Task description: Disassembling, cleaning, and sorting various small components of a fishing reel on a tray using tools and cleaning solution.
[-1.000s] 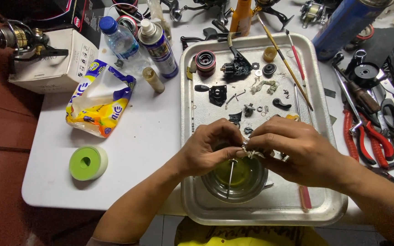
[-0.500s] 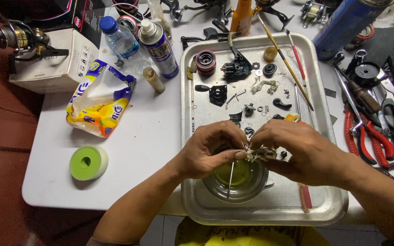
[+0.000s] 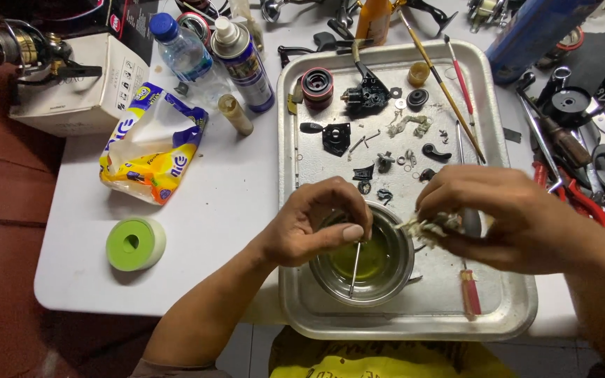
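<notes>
Over the round steel bowl of yellow-green liquid (image 3: 365,260), inside the dented metal tray (image 3: 512,308), the left hand (image 3: 316,225) pinches a thin metal rod (image 3: 354,269) that dips into the liquid. The right hand (image 3: 505,217) closes its fingers around a small greasy crumpled part (image 3: 434,225) beside the bowl's rim.

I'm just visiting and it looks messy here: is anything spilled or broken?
Nothing looks spilled: the yellowish liquid stays inside the small round steel bowl. The black fishing reel body lies in pieces across the silver metal tray, laid out rather than smashed.
</notes>
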